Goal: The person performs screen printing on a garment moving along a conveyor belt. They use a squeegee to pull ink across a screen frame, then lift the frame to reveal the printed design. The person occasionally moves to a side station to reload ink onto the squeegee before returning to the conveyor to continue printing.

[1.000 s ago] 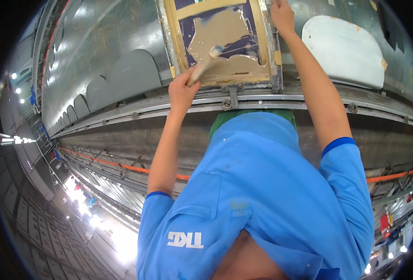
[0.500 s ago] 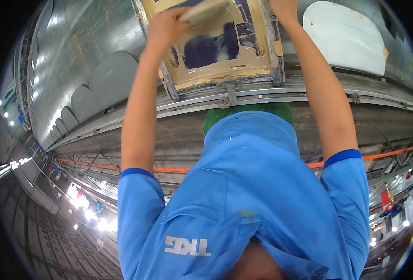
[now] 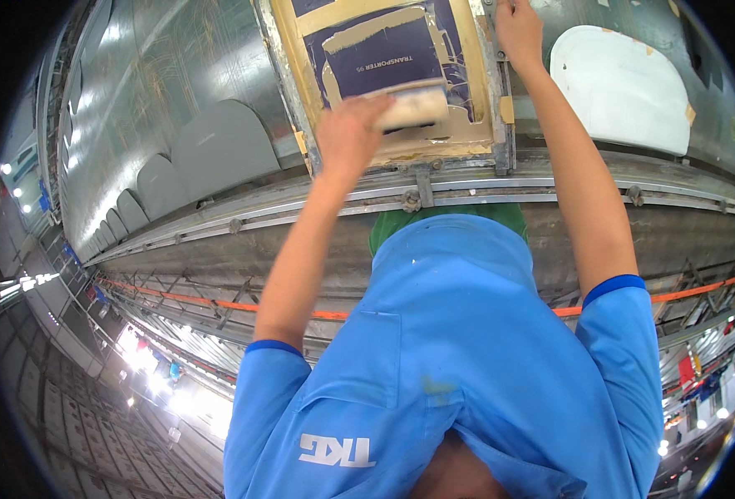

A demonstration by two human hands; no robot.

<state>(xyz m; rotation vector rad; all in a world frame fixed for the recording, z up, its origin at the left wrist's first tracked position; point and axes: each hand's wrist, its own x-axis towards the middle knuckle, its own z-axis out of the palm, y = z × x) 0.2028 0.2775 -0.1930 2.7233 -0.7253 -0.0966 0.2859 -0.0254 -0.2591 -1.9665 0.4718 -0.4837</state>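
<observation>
A screen-printing frame (image 3: pixel 490 93) with yellowish edges lies before me at the top middle. Its mesh carries a dark purple stencil area (image 3: pixel 376 62) with beige ink (image 3: pixel 459 143) smeared around it. My left hand (image 3: pixel 352 133) is closed around one end of a pale squeegee (image 3: pixel 417 108), blurred by motion, which lies crosswise over the near part of the mesh. At the frame's right side my right hand (image 3: pixel 520 37) is closed on the edge; its fingertips are partly cut off by the picture's top.
A white rounded panel (image 3: pixel 621 87) lies on the metal table to the right. Grey rounded panels (image 3: pixel 222 150) stretch in a row to the left. A metal rail (image 3: pixel 301 202) with bolts runs along the near edge, and an orange strip (image 3: pixel 330 315) passes lower down.
My left hand has drawn the squeegee toward me, from the far part of the mesh to the near part. More of the purple area shows behind it. My right hand stays at the frame's side.
</observation>
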